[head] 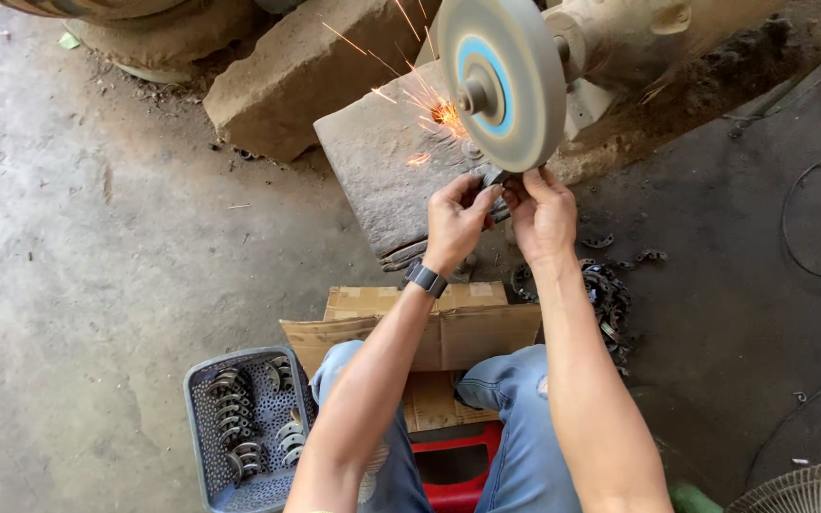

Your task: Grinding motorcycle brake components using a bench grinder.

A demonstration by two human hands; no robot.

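Under the grinding wheel (503, 81), we gripped a metal part (496, 178) in left hand (455, 220) and right hand (542, 214), both closed; fingers risked wheel contact, sparks (434, 109) risked burns.

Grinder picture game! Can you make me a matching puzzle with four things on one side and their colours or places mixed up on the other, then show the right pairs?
Things:
1. grinding wheel
2. basket
3. stool
4. watch

Clues:
A. red, under the person's legs
B. on the left hand's wrist
C. grey with a blue ring, throwing sparks
D. grey with holes, holding curved metal pieces

Pairs: 1-C, 2-D, 3-A, 4-B
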